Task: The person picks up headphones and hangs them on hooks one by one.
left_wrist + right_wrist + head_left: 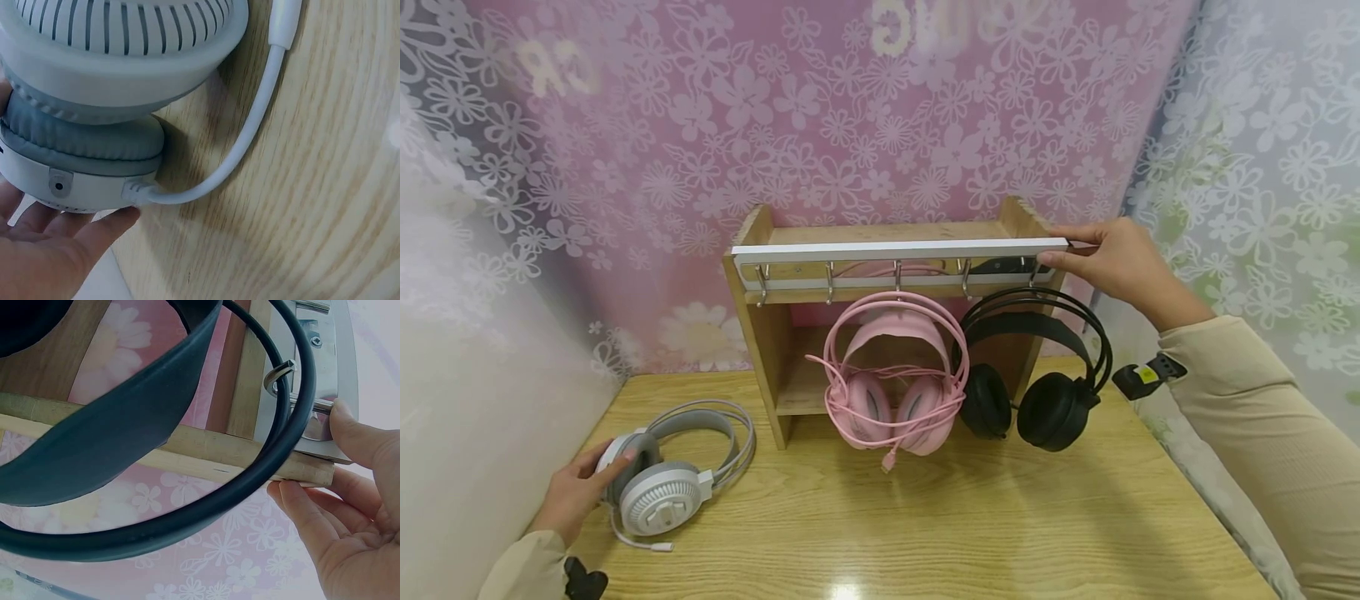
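Observation:
On the left of the table lies a white and grey headset [662, 500]. My left hand [568, 492] grips its farther-left ear cup, a fingertip over the grey cushion; the left wrist view shows the other fingers [53, 219] along the white shell. My right hand [1116, 258] holds the right end of the hook rail [898, 248], thumb on the front and fingers behind the wooden side. From the rail's rightmost hook hangs a black headset [1056, 412], just below that hand. A pink headset [868, 404] hangs from the middle hook, its cable looped around it.
The hook rail is fixed across the front of a wooden shelf [760, 367] that stands on the wood-grain table [850, 525]. Several metal hooks line the rail; those left of the pink headset carry nothing. Flowered walls [880, 150] stand behind and at both sides.

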Tool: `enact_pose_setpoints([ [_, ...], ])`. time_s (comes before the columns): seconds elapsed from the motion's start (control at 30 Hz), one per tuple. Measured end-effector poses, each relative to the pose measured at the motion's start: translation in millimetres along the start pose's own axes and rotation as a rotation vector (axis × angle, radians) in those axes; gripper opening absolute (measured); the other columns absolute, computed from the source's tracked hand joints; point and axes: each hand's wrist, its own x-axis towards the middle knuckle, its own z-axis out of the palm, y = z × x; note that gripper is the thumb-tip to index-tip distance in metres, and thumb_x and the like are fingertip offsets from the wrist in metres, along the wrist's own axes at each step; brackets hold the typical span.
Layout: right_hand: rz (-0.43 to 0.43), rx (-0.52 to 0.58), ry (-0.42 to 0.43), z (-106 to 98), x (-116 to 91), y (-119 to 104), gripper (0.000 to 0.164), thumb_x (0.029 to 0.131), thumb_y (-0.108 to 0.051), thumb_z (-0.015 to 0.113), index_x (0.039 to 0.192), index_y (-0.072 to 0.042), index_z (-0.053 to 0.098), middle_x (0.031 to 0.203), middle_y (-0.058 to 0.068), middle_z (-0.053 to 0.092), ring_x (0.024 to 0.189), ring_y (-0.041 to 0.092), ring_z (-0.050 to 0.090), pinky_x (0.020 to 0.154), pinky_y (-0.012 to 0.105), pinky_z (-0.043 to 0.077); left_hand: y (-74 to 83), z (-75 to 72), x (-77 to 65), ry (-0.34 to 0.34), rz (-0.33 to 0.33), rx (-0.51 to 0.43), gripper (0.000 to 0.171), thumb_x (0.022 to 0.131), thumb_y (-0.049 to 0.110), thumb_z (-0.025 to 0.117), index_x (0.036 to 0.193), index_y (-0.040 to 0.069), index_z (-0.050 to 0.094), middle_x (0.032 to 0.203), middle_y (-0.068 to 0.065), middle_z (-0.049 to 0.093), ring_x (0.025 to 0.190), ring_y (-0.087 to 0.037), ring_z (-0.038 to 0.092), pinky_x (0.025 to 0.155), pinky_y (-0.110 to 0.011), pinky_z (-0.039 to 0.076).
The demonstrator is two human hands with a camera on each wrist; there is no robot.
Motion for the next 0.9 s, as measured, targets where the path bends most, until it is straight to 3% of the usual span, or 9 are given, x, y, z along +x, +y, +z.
enact_pose_setpoints([
  [0.1, 0.0, 0.003, 0.001, 0.0, -0.4, 0.2, 0.064, 0.085, -0.051, 0.067, 0.135, -0.012, 0.057, 0.126, 0.026, 0.059, 0.096, 0.029, 0.062, 0.047, 0.029, 0.032, -0.8, -0.5, 1.9, -0.024, -0.009, -0.008, 0.09, 0.094, 0.055, 0.051, 0.154, 0.007, 0.004, 0.156, -0.026, 0.004, 0.141, -0.048, 0.013, 0.105, -0.057, 0.038],
  [0.2, 0.005, 0.004, -0.001, -0.6, -0.3, 0.4, 0.065, 0.085, -0.051, 0.067, 0.135, -0.012, 0.056, 0.127, 0.026, 0.058, 0.091, 0.023, 0.062, 0.047, 0.029, 0.032, -2.9, -0.5, 3.7, -0.039, -0.005, -0.007, 0.088, 0.094, 0.054, 0.05, 0.154, 0.007, 0.004, 0.156, -0.029, 0.004, 0.139, -0.05, 0.014, 0.101, -0.055, 0.044],
  [0.33, 0.015, 0.005, -0.008, -1.3, 0.4, -0.3, 0.065, 0.085, -0.051, 0.067, 0.136, -0.013, 0.056, 0.128, 0.026, 0.057, 0.088, 0.02, 0.06, 0.047, 0.03, 0.032, -5.3, -0.5, 6.0, -0.076, -0.002, -0.028, 0.089, 0.095, 0.053, 0.049, 0.154, 0.008, 0.0, 0.155, -0.029, -0.001, 0.138, -0.053, 0.012, 0.099, -0.059, 0.044],
  [0.53, 0.021, -0.004, -0.015, -1.6, 0.8, -0.4, 0.065, 0.086, -0.051, 0.066, 0.137, -0.013, 0.055, 0.131, 0.026, 0.055, 0.096, 0.029, 0.06, 0.048, 0.03, 0.032, -6.7, -0.8, 7.9, -0.127, -0.032, -0.066, 0.092, 0.096, 0.054, 0.047, 0.152, 0.009, -0.01, 0.154, -0.03, -0.01, 0.137, -0.058, 0.006, 0.101, -0.066, 0.035],
  [0.7, 0.022, -0.002, -0.018, -1.1, -0.2, 0.1, 0.066, 0.085, -0.052, 0.066, 0.137, -0.013, 0.054, 0.131, 0.026, 0.055, 0.101, 0.033, 0.06, 0.048, 0.03, 0.033, -6.1, 0.0, 7.3, -0.132, -0.04, -0.096, 0.092, 0.096, 0.053, 0.048, 0.152, 0.01, -0.01, 0.154, -0.032, -0.011, 0.137, -0.057, 0.005, 0.103, -0.067, 0.032],
  [0.9, 0.013, -0.002, -0.013, -0.5, -0.6, 0.0, 0.066, 0.085, -0.052, 0.066, 0.137, -0.013, 0.054, 0.13, 0.026, 0.055, 0.098, 0.032, 0.06, 0.048, 0.029, 0.033, -6.7, 0.3, 6.6, -0.125, -0.043, -0.137, 0.091, 0.096, 0.05, 0.048, 0.153, 0.008, -0.009, 0.151, -0.037, -0.009, 0.137, -0.057, 0.01, 0.103, -0.065, 0.035],
])
